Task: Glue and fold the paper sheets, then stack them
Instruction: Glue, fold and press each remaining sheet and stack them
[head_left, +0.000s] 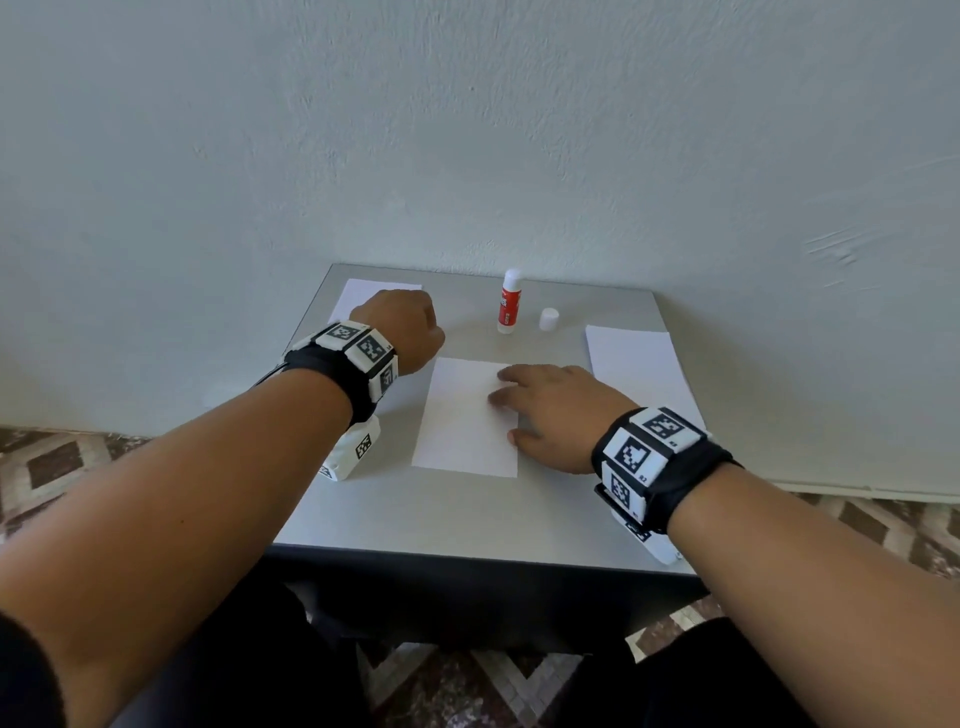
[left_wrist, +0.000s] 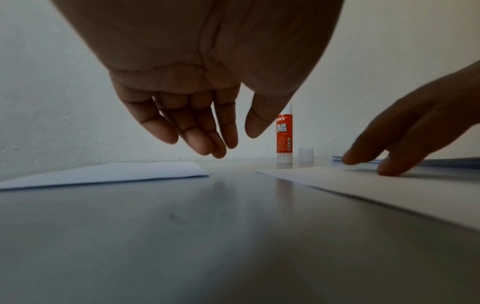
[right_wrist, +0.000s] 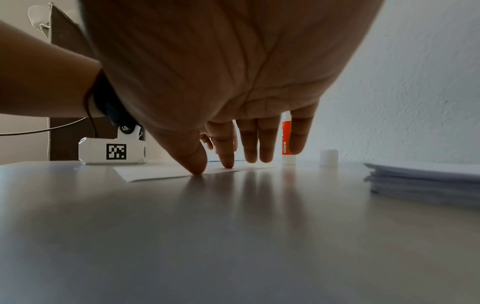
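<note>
Hiding most of the folded paper (head_left: 363, 293) at the table's (head_left: 467, 514) far left corner: left hand (head_left: 402, 330), hovering above it, only a white corner and edge showing in the head view. Seen from the left wrist, left hand (left_wrist: 197, 98) hanging clear of the surface, fingers (left_wrist: 197, 142) loosely extended and spread a little, thumb apart, holding nothing; folded paper (left_wrist: 109, 173) lying flat below with a doubled edge. Lying in the middle of the table: single white sheet (head_left: 465, 415), thin, matte, rectangular, its right edge partly covered by the right hand (head_left: 550, 410). Pressing down flat on that sheet (right_wrist: 161, 171), fingers (right_wrist: 226, 158) straight and spread, thumb tip touching near the paper's near edge; right palm filling the top of the right wrist view and blocking the wall behind. Standing upright at the far middle: glue stick (head_left: 509, 301), slim cylinder, orange-red label, white top and base, cap off; label text cut by the thumb in the left wrist view, reading only partly. Sitting just beside it to the right: small white cap (head_left: 548, 319), short cylinder. Resting on the right side: stack of paper sheets (head_left: 636, 364), edges layered and slightly uneven in the right wrist view (right_wrist: 426, 179), number of sheets impossible to count. Tabletop showing smooth, grey, faintly glossy, reflecting fingers and glue stick. Behind, rough plastered pale wall (head_left: 467, 130); below, patterned tile floor (head_left: 57, 457), cut off by the arms.
</note>
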